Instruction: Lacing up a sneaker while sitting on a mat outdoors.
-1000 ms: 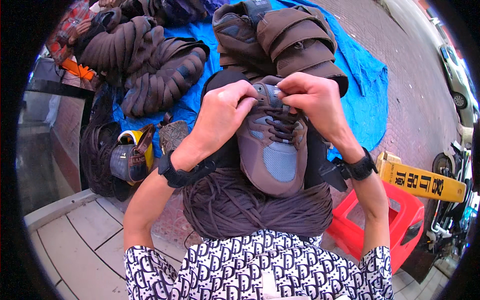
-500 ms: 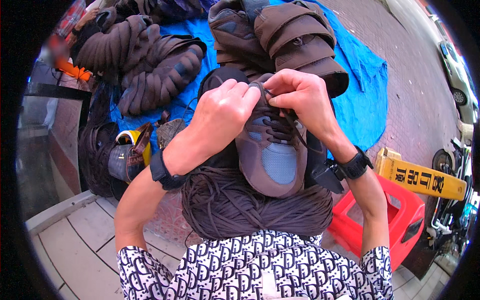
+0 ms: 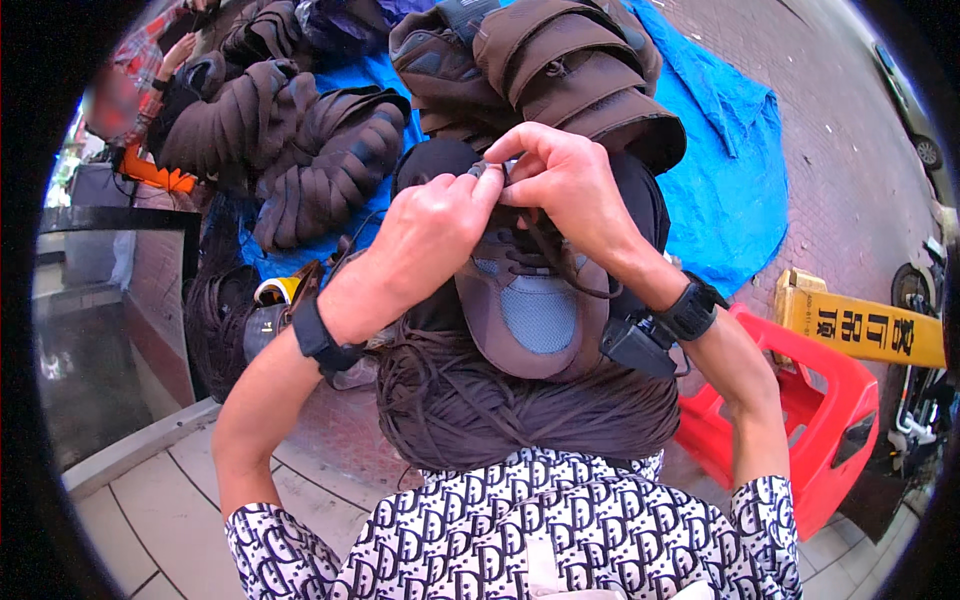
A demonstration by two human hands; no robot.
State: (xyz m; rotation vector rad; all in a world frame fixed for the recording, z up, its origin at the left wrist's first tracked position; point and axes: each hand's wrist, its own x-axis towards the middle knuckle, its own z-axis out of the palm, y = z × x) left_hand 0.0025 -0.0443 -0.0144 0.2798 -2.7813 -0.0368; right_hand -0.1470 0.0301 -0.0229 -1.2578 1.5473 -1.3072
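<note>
A brown shoe upper [image 3: 540, 325] with a grey-blue mesh toe lies over my lap, toe toward me, with dark lacing across its front. My left hand [image 3: 425, 235] is closed on its far end, by the top eyelets. Thumb and forefinger of my right hand [image 3: 565, 185] pinch at the same spot, touching the left fingertips, on what looks like the shoelace. A loose length of brown shoelace [image 3: 560, 255] hangs below my right hand and loops over the upper's side. My fingers hide the eyelets there. Under the toe rests a thick bundle of brown laces [image 3: 530, 425].
Stacked brown uppers [image 3: 575, 75] lie ahead on a blue tarp [image 3: 725, 190], with more rows of uppers [image 3: 330, 165] to the left. A red plastic stool [image 3: 815, 430] and a yellow sign [image 3: 860, 325] stand at right. Another person's hand [image 3: 178, 55] shows far left.
My right hand has shifted left and slightly up, against the left fingertips. The view has tilted a little, and the shoe upper sits slightly further left.
</note>
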